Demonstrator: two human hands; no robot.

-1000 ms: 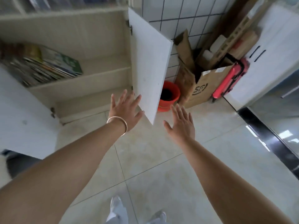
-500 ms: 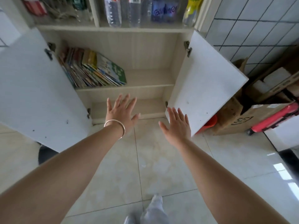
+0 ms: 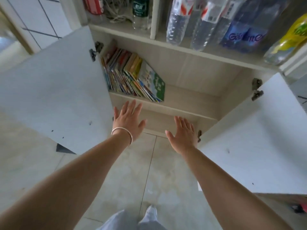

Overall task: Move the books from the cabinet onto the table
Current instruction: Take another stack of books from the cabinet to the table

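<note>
A row of colourful thin books (image 3: 132, 77) leans to the left on the middle shelf (image 3: 191, 98) of the open cabinet, at its left end. My left hand (image 3: 128, 120), with a bangle on the wrist, is stretched out flat just below the shelf edge under the books, holding nothing. My right hand (image 3: 184, 133) is flat too, fingers straight, lower and to the right, in front of the bottom compartment. Neither hand touches the books. No table is in view.
Both white cabinet doors stand wide open, the left door (image 3: 54, 97) and the right door (image 3: 259, 138) flanking my arms. Plastic bottles (image 3: 199, 20) fill the shelf above. Tiled floor (image 3: 157, 171) lies below, with my feet at the bottom edge.
My view has swung left and closer to face the cabinet squarely. Both flat hands have moved forward towards the shelf; the books now sit just above my left hand.
</note>
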